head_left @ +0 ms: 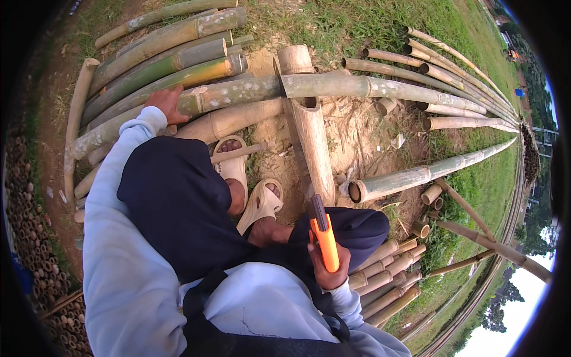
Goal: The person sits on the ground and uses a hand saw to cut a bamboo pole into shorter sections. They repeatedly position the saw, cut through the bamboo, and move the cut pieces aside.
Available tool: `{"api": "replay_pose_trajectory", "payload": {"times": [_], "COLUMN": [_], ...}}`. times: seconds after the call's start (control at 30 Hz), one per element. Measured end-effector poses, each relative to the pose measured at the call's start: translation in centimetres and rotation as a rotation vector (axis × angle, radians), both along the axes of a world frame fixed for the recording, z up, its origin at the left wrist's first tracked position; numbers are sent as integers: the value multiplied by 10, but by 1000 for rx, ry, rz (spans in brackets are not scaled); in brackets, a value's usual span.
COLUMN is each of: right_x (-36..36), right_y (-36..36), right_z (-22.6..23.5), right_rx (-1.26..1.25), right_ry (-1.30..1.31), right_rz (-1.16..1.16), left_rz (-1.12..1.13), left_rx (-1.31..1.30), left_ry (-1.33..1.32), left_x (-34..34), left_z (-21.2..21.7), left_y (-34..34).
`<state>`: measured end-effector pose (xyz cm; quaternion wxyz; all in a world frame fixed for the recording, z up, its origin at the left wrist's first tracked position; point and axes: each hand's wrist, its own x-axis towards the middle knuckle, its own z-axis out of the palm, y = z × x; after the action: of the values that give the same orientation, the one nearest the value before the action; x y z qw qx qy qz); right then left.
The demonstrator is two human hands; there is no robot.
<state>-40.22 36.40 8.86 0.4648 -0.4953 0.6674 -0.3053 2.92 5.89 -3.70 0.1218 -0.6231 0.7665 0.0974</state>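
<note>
A long green-grey bamboo pole point(238, 93) lies crosswise in front of me, over a thicker bamboo support piece point(319, 146) that points toward me. My left hand point(166, 105) grips the pole near its left part, with the fingers over its top. In my right hand point(331, 266) is the orange handle of a hand saw point(324, 238). The long saw blade point(297, 140) reaches away from me to the pole and stands across it, just left of the support. Its far tip shows beyond the pole. Whether the teeth have entered the bamboo cannot be made out.
Several bamboo poles point(190, 58) lie stacked at the left, by an upright-looking bamboo rail point(77, 125). More long poles point(440, 77) spread out at the right. Cut bamboo pieces point(386, 276) lie beside my right knee. My sandalled feet point(262, 208) rest on sawdust-covered ground.
</note>
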Motion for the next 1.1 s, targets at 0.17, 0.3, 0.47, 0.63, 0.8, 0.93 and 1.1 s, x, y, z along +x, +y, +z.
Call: {"api": "replay_pose_trajectory", "payload": {"times": [0.17,0.3,0.47,0.63,0.8,0.93,1.1], "right_x": [39,46,25,18,46,27,6], "right_y": [-152,-146,-42,-49,-167,-94,-13], "right_z": [-78,-101,-53,-41,-75,-48,-8], "right_rx": [-171,-263,-65,-70,-217,-147,-45], "right_ry": [-106,-161,-83,-63,-73,-49,-14], "right_rz": [-39,-43,-53,-41,-9,-24,-58], "left_rz": [-21,30,0,7,-7,0,-40], "left_rx": [16,47,87,9,35,11,15], "left_ry": [-13,0,21,29,21,30,51], "left_x": [-4,-4,11,7,-9,4,6], "left_z": [9,10,13,5,17,19,7], "left_y": [-26,-11,-9,-5,-16,-16,-9]}}
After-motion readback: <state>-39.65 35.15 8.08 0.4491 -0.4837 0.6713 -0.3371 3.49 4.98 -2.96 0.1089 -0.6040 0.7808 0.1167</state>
